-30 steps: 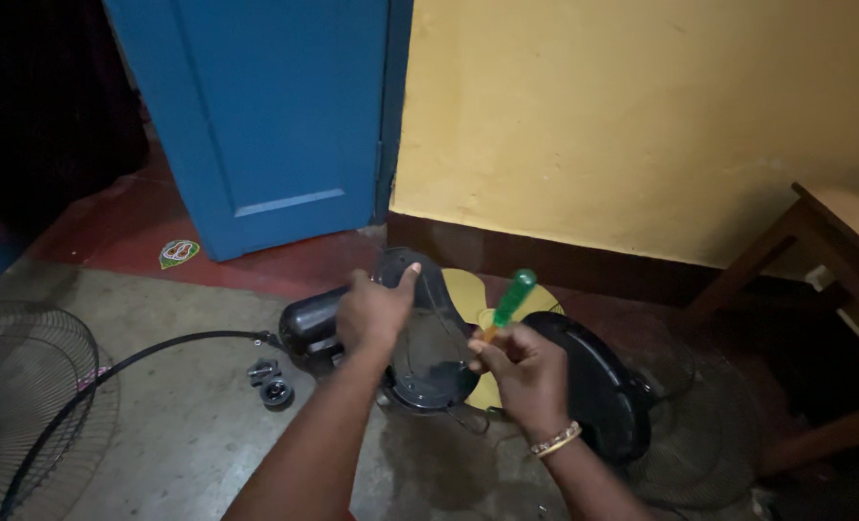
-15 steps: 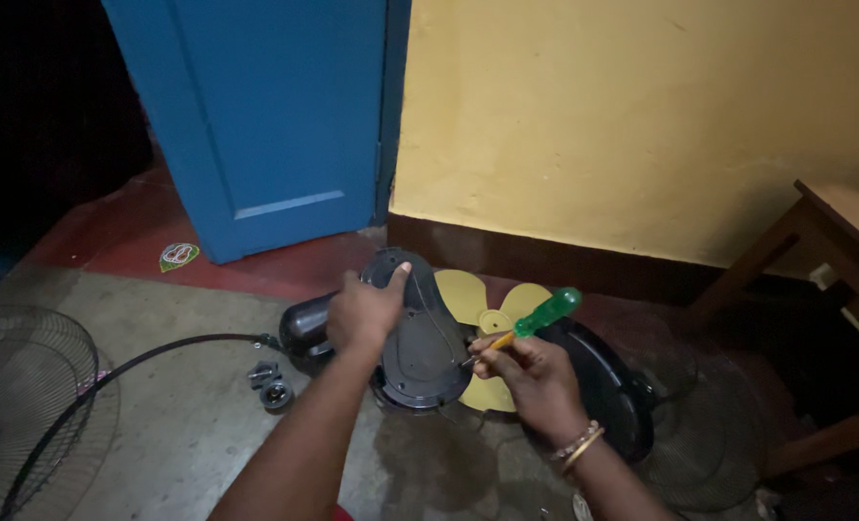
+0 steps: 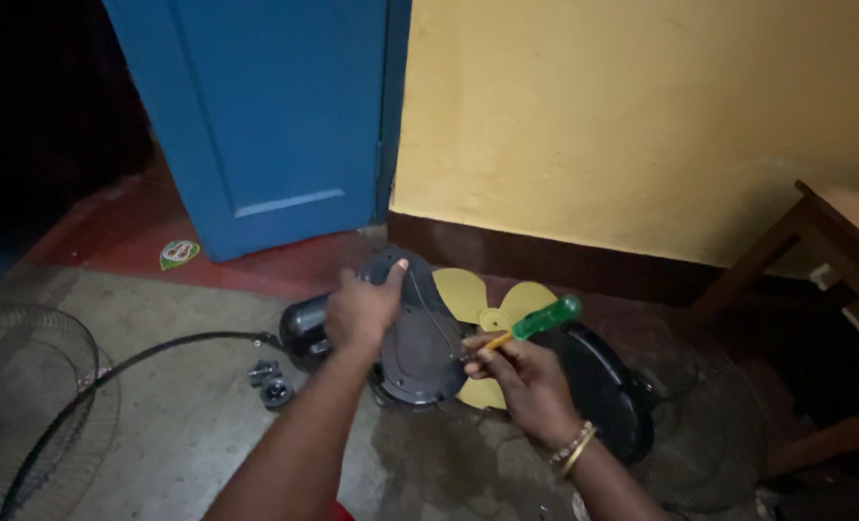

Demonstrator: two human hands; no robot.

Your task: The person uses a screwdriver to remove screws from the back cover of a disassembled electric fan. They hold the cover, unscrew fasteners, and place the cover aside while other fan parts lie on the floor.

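A big yellow wall (image 3: 642,116) fills the back, with a blue door (image 3: 256,106) next to it on the left. The gray floor (image 3: 179,425) lies below, and a brown wooden table (image 3: 825,251) stands at the right edge. A round wire fan guard (image 3: 24,405) lies flat on the floor at the far left. In the middle sits the dark fan motor (image 3: 306,328), with its round dark cover (image 3: 420,342) tipped up on edge in front of it. A yellow fan blade (image 3: 478,299) lies just behind the cover, and a black round base (image 3: 603,386) lies to the right of it. The left hand (image 3: 362,311) is curled over the top rim of the cover, fingers bent around it, holding it up. The right hand (image 3: 526,378) is closed in a fist around a screwdriver (image 3: 531,323) with a green handle, and its tip points at the cover's right side. I think a screw is being worked there, though the screw is too small to see. To do this well, the left hand should hold the cover very still, and the tip should sit straight in the screw and be pushed in while it turns slowly, so it does not slip. Two small dark round parts (image 3: 270,384) lie on the floor near the motor, close by but out of the way.
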